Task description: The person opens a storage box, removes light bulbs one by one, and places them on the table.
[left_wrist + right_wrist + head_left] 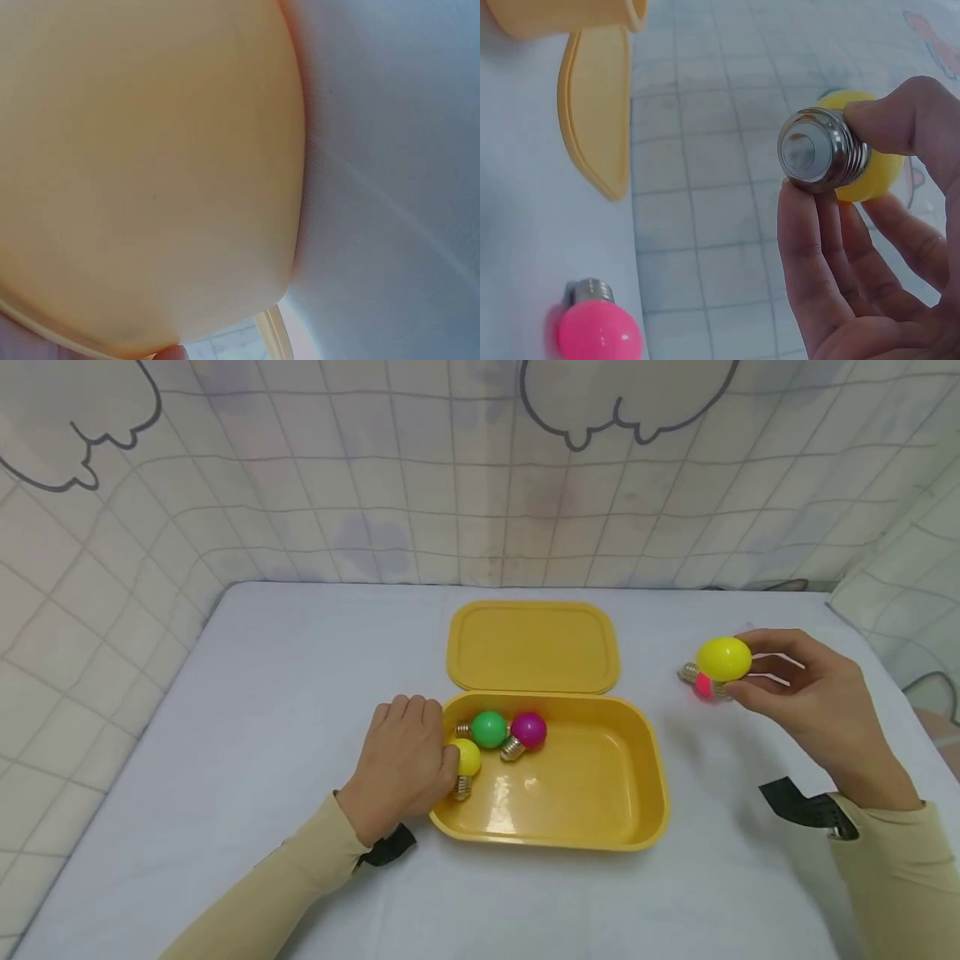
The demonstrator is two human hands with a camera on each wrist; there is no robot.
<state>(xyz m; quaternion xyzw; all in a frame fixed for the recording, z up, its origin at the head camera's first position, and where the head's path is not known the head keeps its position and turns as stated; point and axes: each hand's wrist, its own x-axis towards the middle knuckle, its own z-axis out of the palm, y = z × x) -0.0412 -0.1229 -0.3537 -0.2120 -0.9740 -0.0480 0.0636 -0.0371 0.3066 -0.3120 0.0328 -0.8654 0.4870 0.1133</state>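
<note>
A yellow light bulb (723,658) is pinched between the thumb and fingers of my right hand (821,706), above the table at the right. Its silver screw base (825,150) faces the right wrist camera. Below it, partly hidden in the head view, lies a pink bulb (600,330). My left hand (401,760) grips the left rim of a yellow plastic box (648,777), thumb on the inner side. Inside the box, at its left, are a green bulb (489,729), a purple bulb (529,730) and another yellow bulb (468,757) beside my left thumb.
A flat yellow lid (534,647) lies just behind the box. White cloth (300,652) covers the table. Grid-patterned fabric (480,510) hangs behind it and along the sides. A dark cable (933,681) shows past the right edge.
</note>
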